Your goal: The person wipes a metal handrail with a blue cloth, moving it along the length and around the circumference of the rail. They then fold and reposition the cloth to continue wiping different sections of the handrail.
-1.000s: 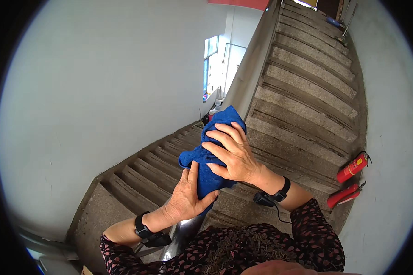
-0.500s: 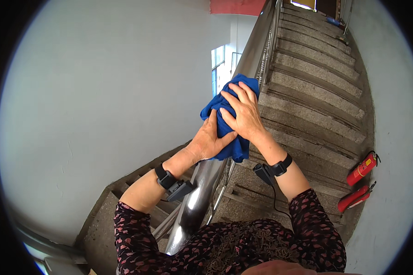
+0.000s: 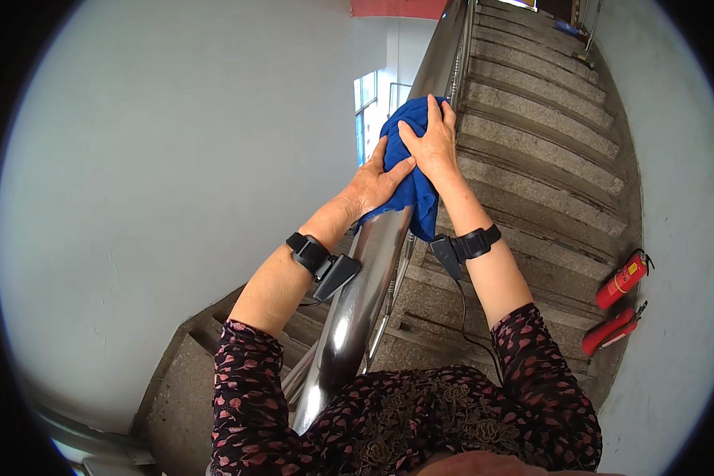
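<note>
Two-handed grip: my left hand (image 3: 377, 184) and right hand (image 3: 435, 151) clasp the blue cloth (image 3: 415, 192) over the metal handrail (image 3: 347, 313), partway up its visible run, bare rail below and above; looks mid-job, upper stretch likely left, can't tell what's clean.

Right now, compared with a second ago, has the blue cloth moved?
Yes: the blue cloth has moved farther up the metal handrail, away from the wearer, leaving more of the rail's near end uncovered.
</note>
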A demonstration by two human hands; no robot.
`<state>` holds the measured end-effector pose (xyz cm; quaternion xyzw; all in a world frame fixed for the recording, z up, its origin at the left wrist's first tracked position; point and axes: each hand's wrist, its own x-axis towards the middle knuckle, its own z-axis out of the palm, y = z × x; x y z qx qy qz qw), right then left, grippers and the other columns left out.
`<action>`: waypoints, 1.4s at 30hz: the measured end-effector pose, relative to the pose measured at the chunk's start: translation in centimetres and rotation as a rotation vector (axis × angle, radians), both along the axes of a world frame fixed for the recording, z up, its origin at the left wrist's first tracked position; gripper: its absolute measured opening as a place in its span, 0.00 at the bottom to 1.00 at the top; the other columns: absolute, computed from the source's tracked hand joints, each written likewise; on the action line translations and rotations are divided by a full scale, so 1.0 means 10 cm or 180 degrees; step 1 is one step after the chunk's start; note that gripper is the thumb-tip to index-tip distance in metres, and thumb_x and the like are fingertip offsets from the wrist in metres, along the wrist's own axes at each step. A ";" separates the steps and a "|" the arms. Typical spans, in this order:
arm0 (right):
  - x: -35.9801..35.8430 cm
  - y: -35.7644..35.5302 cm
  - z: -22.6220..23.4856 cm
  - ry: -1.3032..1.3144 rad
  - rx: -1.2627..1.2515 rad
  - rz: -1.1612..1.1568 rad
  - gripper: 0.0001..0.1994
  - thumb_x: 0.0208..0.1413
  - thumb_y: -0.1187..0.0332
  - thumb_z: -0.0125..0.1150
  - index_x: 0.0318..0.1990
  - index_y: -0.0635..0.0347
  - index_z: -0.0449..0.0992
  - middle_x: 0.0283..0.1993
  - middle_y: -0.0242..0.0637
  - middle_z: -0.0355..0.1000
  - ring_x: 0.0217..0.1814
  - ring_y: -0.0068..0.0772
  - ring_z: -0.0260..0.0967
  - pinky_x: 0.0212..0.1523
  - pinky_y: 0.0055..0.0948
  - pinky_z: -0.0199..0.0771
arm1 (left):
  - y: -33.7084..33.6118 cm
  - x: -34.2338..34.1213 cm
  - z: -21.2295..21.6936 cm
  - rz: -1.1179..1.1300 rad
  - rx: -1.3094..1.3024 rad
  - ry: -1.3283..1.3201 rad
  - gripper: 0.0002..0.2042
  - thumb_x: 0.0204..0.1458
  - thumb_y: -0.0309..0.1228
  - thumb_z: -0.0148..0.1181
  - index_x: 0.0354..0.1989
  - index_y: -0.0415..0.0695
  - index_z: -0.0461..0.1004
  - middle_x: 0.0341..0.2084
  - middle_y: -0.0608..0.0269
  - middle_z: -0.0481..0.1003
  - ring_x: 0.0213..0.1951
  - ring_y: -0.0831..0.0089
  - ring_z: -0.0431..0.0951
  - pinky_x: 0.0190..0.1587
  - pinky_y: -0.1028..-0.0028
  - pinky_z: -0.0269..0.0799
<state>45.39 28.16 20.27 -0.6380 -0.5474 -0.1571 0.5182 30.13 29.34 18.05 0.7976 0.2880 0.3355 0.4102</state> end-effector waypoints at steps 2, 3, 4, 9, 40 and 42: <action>0.01 -0.01 0.01 0.0174 -0.0024 0.0014 0.44 0.49 0.51 0.64 0.70 0.60 0.52 0.71 0.63 0.42 0.69 0.66 0.50 0.66 0.46 0.60 | 0.00 0.02 -0.01 -0.0011 -0.0047 -0.0061 0.50 0.53 0.58 0.56 0.72 0.36 0.37 0.59 0.37 0.66 0.61 0.54 0.68 0.63 0.68 0.64; 0.01 -0.02 0.01 0.0194 -0.0034 0.0004 0.45 0.49 0.50 0.64 0.70 0.60 0.50 0.72 0.62 0.42 0.70 0.63 0.50 0.67 0.44 0.59 | -0.01 0.02 0.00 -0.0003 -0.0073 -0.0119 0.50 0.53 0.58 0.56 0.72 0.36 0.37 0.59 0.37 0.65 0.60 0.55 0.69 0.63 0.68 0.64; 0.03 -0.01 0.00 0.0202 -0.0118 -0.0012 0.45 0.49 0.50 0.64 0.70 0.60 0.50 0.72 0.62 0.42 0.70 0.63 0.50 0.67 0.44 0.59 | 0.00 0.05 0.00 -0.0037 -0.0107 -0.0109 0.50 0.53 0.58 0.56 0.72 0.36 0.37 0.59 0.37 0.65 0.60 0.55 0.69 0.63 0.68 0.64; 0.06 0.00 -0.11 0.0532 -0.0004 0.0062 0.48 0.49 0.46 0.66 0.71 0.59 0.48 0.71 0.58 0.46 0.73 0.55 0.48 0.69 0.42 0.55 | 0.04 0.07 -0.01 -0.0096 -0.0107 -0.0175 0.53 0.50 0.58 0.60 0.72 0.36 0.36 0.59 0.37 0.65 0.61 0.56 0.68 0.63 0.69 0.64; -0.51 -0.62 -0.90 0.2154 0.0166 0.1278 0.42 0.61 0.50 0.57 0.69 0.72 0.45 0.67 0.61 0.55 0.70 0.48 0.56 0.67 0.36 0.59 | -0.44 -0.44 -0.33 -0.0194 0.0393 -0.0149 0.43 0.57 0.41 0.60 0.73 0.42 0.38 0.59 0.40 0.66 0.59 0.59 0.70 0.61 0.65 0.66; -0.52 -0.69 -0.95 0.2462 0.0221 0.1902 0.46 0.59 0.50 0.60 0.69 0.75 0.41 0.66 0.63 0.55 0.70 0.50 0.55 0.69 0.37 0.55 | -0.49 -0.49 -0.36 -0.0153 0.0365 -0.0100 0.43 0.57 0.40 0.61 0.73 0.43 0.38 0.59 0.40 0.65 0.60 0.59 0.69 0.62 0.65 0.65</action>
